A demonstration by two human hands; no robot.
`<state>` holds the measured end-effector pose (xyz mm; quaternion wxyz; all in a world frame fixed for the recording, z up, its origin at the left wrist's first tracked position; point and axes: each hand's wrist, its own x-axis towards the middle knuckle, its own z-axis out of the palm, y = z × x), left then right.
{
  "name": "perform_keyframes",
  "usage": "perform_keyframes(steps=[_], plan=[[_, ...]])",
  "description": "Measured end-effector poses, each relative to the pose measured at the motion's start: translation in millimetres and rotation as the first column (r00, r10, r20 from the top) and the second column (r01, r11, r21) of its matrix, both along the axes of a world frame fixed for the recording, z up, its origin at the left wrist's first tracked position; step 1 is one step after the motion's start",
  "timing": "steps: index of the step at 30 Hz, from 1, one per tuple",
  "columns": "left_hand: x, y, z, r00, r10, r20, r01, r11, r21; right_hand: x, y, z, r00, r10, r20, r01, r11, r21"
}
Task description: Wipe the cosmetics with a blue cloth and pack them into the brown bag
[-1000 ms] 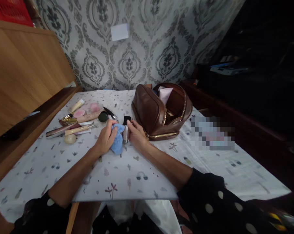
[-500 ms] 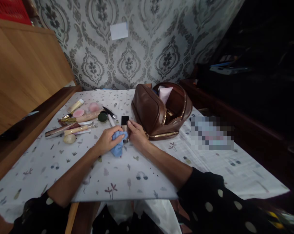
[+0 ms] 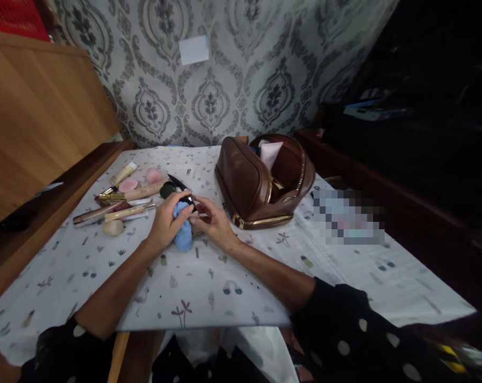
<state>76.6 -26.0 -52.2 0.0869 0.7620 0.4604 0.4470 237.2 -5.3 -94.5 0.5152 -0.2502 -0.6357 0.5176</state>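
Note:
My left hand (image 3: 164,222) is closed around a crumpled blue cloth (image 3: 183,236) and presses it to a small foundation bottle (image 3: 189,201) with a black cap. The fingers of my right hand (image 3: 217,226) pinch the same bottle from the other side. The bottle is tilted, and most of its glass body is hidden by the hands. Just beyond my left hand lie a dark green round item (image 3: 168,189) and a black pointed item (image 3: 177,182).
Makeup items lie at the left: a cream tube (image 3: 123,174), a pink round puff (image 3: 154,175), brushes and an egg-shaped sponge (image 3: 113,227). An unzipped brown leather bag (image 3: 244,181) stands right of my hands. A blurred-out flat object (image 3: 347,218) lies on the printed tablecloth (image 3: 233,308).
Both hands have shifted slightly left with the cloth and bottle. The bottle has gone from upright to tilted, and the cloth now lies by its cap.

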Motion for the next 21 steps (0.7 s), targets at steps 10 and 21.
perform_keyframes(steps=[10,21], plan=[[-3.9,-0.8,4.7,0.987,0.145,-0.072,-0.147,0.989,-0.015,-1.6,-11.2,-1.0,0.974,-0.06,0.219,0.032,0.991,0.132],[-2.9,1.7,2.0,0.993,0.076,-0.093,-0.078,0.997,-0.027,-2.5,-12.7,-1.5,0.929,-0.179,0.323,0.11,0.969,0.22]])
